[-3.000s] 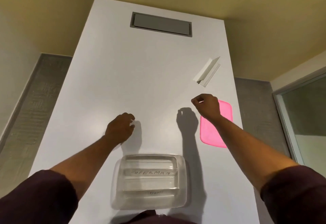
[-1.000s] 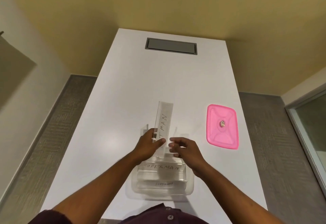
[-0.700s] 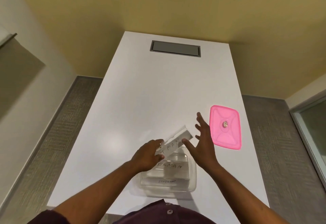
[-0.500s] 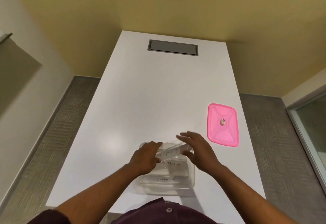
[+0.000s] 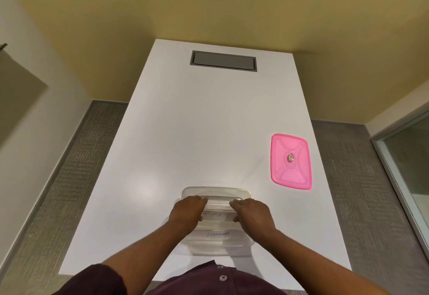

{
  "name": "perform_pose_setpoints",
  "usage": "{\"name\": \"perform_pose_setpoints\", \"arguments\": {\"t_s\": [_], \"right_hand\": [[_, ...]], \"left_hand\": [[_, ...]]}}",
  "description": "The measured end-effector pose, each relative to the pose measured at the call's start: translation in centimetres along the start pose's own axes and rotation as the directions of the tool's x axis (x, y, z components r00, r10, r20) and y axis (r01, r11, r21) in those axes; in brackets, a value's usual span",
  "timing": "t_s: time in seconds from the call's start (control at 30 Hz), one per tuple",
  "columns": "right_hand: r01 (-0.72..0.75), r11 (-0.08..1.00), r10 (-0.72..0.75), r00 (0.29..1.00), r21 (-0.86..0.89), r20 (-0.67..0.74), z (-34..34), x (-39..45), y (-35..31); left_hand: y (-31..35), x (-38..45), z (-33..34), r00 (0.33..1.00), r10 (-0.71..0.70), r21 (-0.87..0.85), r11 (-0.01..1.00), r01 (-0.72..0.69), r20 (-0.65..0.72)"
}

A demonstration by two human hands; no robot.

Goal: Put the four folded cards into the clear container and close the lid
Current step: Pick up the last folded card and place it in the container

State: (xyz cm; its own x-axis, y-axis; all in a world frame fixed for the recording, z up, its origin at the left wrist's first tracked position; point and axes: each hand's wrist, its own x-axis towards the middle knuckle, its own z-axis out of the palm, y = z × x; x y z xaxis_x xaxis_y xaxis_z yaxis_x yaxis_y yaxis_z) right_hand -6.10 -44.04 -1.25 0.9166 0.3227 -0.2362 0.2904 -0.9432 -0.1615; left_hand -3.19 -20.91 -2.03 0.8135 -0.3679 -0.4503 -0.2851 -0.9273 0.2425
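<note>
Clear container (image 5: 217, 218), lower centre of the tabletop (image 5: 197, 132): folded card (image 5: 217, 214) pressed down inside by left hand (image 5: 186, 213) and right hand (image 5: 251, 214), fingers curled at its ends, apparently for seating. Pink lid (image 5: 291, 161) lies apart, right, not yet fitted.

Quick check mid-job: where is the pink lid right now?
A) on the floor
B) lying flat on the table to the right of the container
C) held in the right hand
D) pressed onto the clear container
B: the pink lid lies flat on the white table, apart from the clear container, while both hands are at the container.
</note>
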Motion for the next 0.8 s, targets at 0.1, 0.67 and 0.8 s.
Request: {"name": "perform_pose_setpoints", "arguments": {"t_s": [0.1, 0.67, 0.8], "right_hand": [[0.011, 1.000, -0.011, 0.999, -0.012, 0.050, 0.4, 0.4, -0.2], [-0.053, 0.989, 0.075, 0.984, -0.136, 0.164, 1.8, 1.9, -0.7], [-0.082, 0.986, 0.105, 0.981, -0.142, 0.162, 1.6, 2.3, -1.3]], "left_hand": [[0.1, 0.2, 0.3, 1.000, -0.015, 0.013, 1.000, 0.015, -0.011], [0.1, 0.8, 1.6, 0.998, -0.059, 0.103, 0.993, 0.063, -0.032], [0.2, 0.9, 1.3, 0.997, -0.072, 0.129, 0.989, 0.074, -0.023]]}}
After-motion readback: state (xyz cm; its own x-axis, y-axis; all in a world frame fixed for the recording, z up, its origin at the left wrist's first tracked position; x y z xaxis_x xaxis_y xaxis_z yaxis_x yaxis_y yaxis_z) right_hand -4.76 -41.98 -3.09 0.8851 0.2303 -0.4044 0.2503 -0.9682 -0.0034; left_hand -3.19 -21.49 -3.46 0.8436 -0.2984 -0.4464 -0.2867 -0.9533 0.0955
